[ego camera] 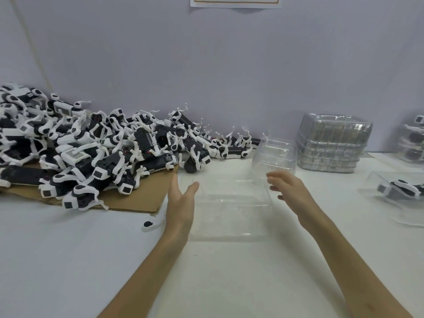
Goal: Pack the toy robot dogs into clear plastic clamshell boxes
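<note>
On a white bench [68, 249], a clear clamshell box [229, 214] lies open between a straight-fingered left hand [180, 203] and a right hand [291, 191], fingers loosely curled, gripping nothing, beside its raised lid; toy robot dogs [91, 145] lie heaped at left.

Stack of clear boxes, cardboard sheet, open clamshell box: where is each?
Stack of clear boxes [332, 143]: head view, front wall.
Cardboard sheet [140, 197]: head view, bare right part.
Open clamshell box [229, 214]: head view, lower half.

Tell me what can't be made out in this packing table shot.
Head view, top edge cuts off the paper sheet on the wall.
Head view, left edge cuts the pile of toy dogs; lower ones are buried.
Head view, right edge cuts the packed boxes.
Head view, clear plastic hides whether the right hand touches the lid.
</note>
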A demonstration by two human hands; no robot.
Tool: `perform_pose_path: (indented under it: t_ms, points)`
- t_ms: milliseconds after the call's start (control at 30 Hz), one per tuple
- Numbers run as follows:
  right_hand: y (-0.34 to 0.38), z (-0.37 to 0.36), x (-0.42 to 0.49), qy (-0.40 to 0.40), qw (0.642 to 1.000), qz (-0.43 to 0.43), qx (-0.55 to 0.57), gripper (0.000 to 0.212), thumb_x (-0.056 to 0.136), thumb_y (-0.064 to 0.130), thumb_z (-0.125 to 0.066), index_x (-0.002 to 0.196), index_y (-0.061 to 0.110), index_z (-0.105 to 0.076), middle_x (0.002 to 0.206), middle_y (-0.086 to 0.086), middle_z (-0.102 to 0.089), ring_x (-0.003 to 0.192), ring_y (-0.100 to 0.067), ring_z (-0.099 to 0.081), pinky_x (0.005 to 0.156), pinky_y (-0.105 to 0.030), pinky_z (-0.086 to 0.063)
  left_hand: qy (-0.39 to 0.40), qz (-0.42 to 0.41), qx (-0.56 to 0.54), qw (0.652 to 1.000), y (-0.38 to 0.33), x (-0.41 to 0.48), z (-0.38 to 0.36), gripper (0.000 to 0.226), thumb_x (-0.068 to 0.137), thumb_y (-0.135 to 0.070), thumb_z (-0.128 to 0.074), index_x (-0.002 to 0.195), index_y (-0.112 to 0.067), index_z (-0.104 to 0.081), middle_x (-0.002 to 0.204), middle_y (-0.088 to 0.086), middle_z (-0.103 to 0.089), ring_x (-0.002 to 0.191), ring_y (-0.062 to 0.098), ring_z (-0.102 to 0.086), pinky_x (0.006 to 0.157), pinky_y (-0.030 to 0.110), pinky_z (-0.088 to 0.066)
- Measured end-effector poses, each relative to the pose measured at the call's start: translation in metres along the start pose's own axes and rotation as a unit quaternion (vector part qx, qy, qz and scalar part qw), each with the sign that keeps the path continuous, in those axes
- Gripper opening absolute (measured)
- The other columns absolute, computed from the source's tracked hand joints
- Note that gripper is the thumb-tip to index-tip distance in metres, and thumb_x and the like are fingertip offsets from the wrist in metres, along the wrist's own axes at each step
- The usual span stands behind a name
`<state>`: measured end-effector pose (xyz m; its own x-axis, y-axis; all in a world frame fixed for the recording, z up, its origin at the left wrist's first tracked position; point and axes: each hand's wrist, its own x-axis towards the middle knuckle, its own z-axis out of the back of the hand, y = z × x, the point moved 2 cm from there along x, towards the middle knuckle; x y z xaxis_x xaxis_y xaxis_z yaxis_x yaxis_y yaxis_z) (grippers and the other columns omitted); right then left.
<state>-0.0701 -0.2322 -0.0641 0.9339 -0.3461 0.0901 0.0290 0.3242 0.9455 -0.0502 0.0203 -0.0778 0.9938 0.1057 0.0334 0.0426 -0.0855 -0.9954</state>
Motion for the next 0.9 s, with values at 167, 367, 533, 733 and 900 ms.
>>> perform_pose_path:
  t_ms: [167,367,533,733,900]
  points:
    - [0.022,-0.003,0.004,-0.035,0.997,0.064,0.015,0.016,0.097,0.015,-0.062,0.11,0.022,-0.068,0.107,0.001,-0.073,0.096,-0.016,-0.071,0.084,-0.033,-0.055,-0.02,-0.012,-0.026,0.999,-0.002,0.0,0.005,0.059,0.099,-0.022,-0.056,0.153,-0.033,-0.035,0.155,-0.017,-0.036,0.141,0.006,-0.032,0.103,0.028,-0.025]
    - [0.061,-0.063,0.063,0.151,0.988,-0.016,0.016,0.031,0.095,0.012,-0.065,0.126,0.009,-0.06,0.118,-0.015,-0.069,0.1,-0.025,-0.072,0.082,-0.033,-0.061,0.001,-0.014,0.014,1.0,0.004,-0.005,-0.003,0.048,0.093,-0.001,-0.053,0.135,-0.023,-0.06,0.134,-0.012,-0.058,0.129,0.011,-0.049,0.096,0.024,-0.033]
    - [0.077,-0.121,0.113,0.232,0.959,-0.138,-0.089,0.048,0.1,0.026,-0.06,0.143,0.011,-0.046,0.138,-0.017,-0.05,0.115,-0.033,-0.063,0.095,-0.042,-0.054,-0.017,-0.025,0.018,0.999,0.004,-0.01,-0.003,0.044,0.088,0.0,-0.049,0.109,-0.034,-0.067,0.117,-0.021,-0.062,0.119,0.013,-0.056,0.087,0.025,-0.043]
    - [0.075,-0.162,0.134,0.179,0.966,-0.183,-0.017,0.025,0.1,0.023,-0.059,0.121,0.011,-0.051,0.106,-0.006,-0.053,0.101,-0.025,-0.063,0.092,-0.039,-0.052,-0.021,-0.004,-0.001,1.0,0.005,-0.01,-0.004,0.044,0.087,-0.001,-0.048,0.102,-0.038,-0.068,0.113,-0.023,-0.058,0.119,0.01,-0.055,0.077,0.019,-0.039]
    - [0.076,-0.178,0.133,0.126,0.977,-0.173,0.015,0.02,0.1,0.014,-0.057,0.116,0.002,-0.052,0.099,-0.011,-0.053,0.089,-0.026,-0.059,0.086,-0.037,-0.056,-0.014,-0.012,0.0,1.0,0.004,-0.011,-0.004,0.041,0.087,0.0,-0.048,0.1,-0.034,-0.067,0.118,-0.018,-0.058,0.12,0.007,-0.053,0.078,0.017,-0.037]
